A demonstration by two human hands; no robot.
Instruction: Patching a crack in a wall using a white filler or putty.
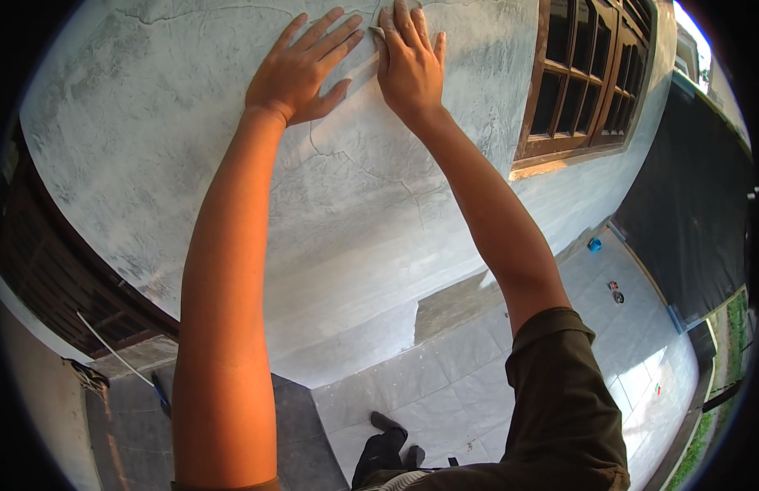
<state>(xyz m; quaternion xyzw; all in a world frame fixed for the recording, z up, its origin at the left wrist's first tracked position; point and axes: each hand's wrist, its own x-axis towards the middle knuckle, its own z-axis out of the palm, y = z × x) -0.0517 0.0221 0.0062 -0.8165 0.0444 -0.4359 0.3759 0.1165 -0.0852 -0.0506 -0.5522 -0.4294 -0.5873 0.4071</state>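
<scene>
A brown paned window [582,82] stands at the upper right, near a black sheet [682,204]. At right, a small blue container [595,245] sits on the grey tiled floor [461,380]; green grass [734,340] edges the lower right.

The 1 view looks from the person's head, through the left of 2 side-by-side fisheye cameras. It faces the wall [339,221] and tips steeply downward, reaching the tiled floor [428,385] and the person's feet [388,423] at the lower edge. The left forearm [228,237] looms close to the lens; the left hand [302,74] and right hand [412,78] lie farther off, near the upper edge. Straight lines bow toward the round, dark rim.
</scene>
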